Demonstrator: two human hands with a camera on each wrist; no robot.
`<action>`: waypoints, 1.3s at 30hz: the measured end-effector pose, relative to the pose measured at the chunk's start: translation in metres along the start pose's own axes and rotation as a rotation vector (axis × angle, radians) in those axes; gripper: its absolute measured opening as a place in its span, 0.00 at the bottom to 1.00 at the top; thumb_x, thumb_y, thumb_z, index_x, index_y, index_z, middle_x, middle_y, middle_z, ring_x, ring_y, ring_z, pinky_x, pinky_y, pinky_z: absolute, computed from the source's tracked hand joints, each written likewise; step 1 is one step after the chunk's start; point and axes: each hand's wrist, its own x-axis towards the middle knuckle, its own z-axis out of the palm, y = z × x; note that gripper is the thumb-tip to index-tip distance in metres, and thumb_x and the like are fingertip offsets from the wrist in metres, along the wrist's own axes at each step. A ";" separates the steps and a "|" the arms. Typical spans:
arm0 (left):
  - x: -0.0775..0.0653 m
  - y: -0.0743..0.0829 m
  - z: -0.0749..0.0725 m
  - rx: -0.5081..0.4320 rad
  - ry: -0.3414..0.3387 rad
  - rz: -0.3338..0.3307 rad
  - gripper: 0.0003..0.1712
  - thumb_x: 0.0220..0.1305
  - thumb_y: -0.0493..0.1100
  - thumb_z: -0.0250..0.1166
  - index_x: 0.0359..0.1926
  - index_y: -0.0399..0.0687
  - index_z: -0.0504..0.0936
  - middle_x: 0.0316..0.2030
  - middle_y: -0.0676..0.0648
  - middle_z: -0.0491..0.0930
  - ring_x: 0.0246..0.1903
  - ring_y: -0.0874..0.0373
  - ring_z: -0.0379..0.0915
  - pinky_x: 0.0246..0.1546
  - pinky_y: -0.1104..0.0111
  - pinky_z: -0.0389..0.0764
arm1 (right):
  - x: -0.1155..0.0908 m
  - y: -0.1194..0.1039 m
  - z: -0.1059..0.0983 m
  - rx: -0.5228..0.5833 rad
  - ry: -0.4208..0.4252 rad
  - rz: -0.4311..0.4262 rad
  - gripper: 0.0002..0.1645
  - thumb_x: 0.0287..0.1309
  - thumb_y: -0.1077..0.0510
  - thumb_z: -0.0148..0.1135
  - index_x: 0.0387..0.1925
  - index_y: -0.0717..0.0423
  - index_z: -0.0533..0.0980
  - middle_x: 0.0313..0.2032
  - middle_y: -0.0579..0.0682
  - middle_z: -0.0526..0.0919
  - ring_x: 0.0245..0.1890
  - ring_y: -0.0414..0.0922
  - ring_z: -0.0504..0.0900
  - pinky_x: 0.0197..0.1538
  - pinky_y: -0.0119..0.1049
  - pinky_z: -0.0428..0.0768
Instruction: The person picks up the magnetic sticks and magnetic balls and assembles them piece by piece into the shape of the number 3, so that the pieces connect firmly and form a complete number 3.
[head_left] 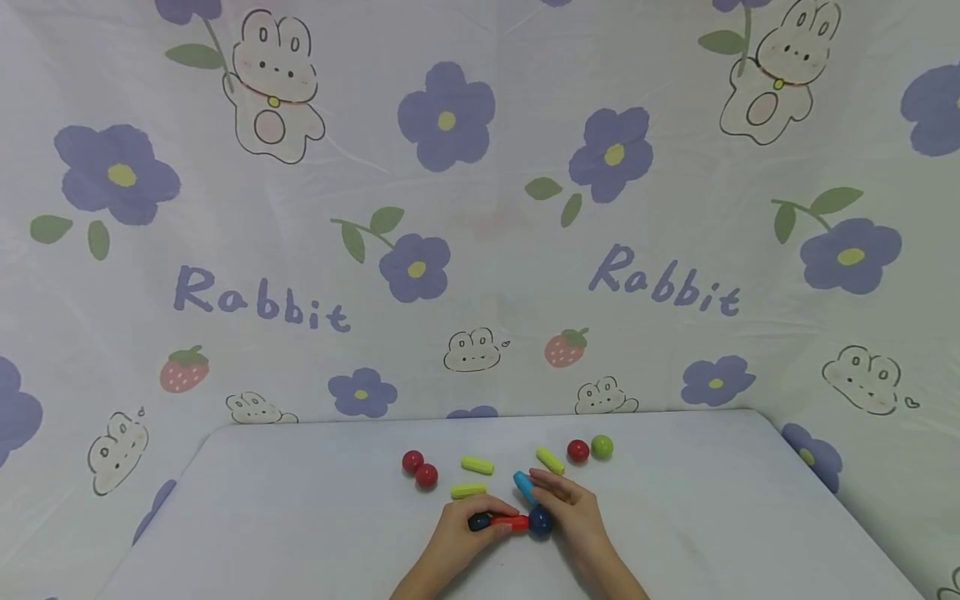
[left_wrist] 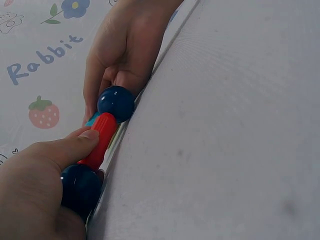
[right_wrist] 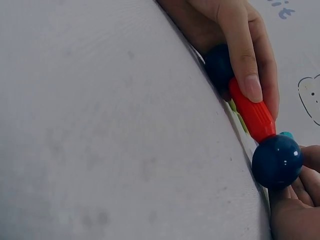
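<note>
My left hand [head_left: 461, 540] grips a red stick [head_left: 516, 523], thumb along its side. One dark blue ball [head_left: 479, 522] sits at the stick's left end, partly covered by that hand in the left wrist view. On the right end is another dark blue ball [head_left: 540, 522]. My right hand [head_left: 577, 510] pinches a light blue stick [head_left: 522, 483] that slants down toward this right ball. Its lower end is hidden by the fingers and the ball, so I cannot tell whether the two are joined. In the right wrist view, right-hand fingertips are right at the ball [right_wrist: 277, 161].
Beyond the hands on the white table [head_left: 300, 517] lie yellow-green sticks [head_left: 477, 465], one of them [head_left: 550, 461] farther right. Two red balls [head_left: 419, 469] are at the left. Another red ball [head_left: 577, 451] stands beside a green ball [head_left: 602, 447] at the right. A patterned cloth [head_left: 495, 250] hangs behind.
</note>
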 end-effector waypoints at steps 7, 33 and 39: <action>0.000 0.000 0.000 -0.007 0.003 0.005 0.12 0.53 0.37 0.65 0.41 0.47 0.82 0.38 0.53 0.80 0.43 0.60 0.72 0.49 0.63 0.69 | -0.001 0.003 -0.002 0.010 -0.021 -0.001 0.25 0.51 0.55 0.63 0.52 0.58 0.73 0.46 0.52 0.78 0.49 0.47 0.74 0.55 0.44 0.67; 0.000 0.004 -0.002 0.001 0.015 0.027 0.11 0.53 0.36 0.64 0.41 0.46 0.82 0.37 0.52 0.80 0.44 0.59 0.72 0.49 0.65 0.69 | -0.001 -0.007 -0.007 0.229 -0.100 0.075 0.27 0.57 0.64 0.55 0.59 0.67 0.63 0.50 0.61 0.73 0.46 0.52 0.76 0.48 0.37 0.73; -0.001 0.004 -0.002 -0.012 0.011 0.054 0.11 0.54 0.37 0.64 0.41 0.46 0.82 0.37 0.51 0.80 0.44 0.59 0.73 0.48 0.66 0.70 | -0.002 -0.004 -0.007 0.276 -0.133 0.055 0.28 0.59 0.64 0.53 0.59 0.69 0.61 0.49 0.62 0.75 0.47 0.53 0.75 0.50 0.38 0.72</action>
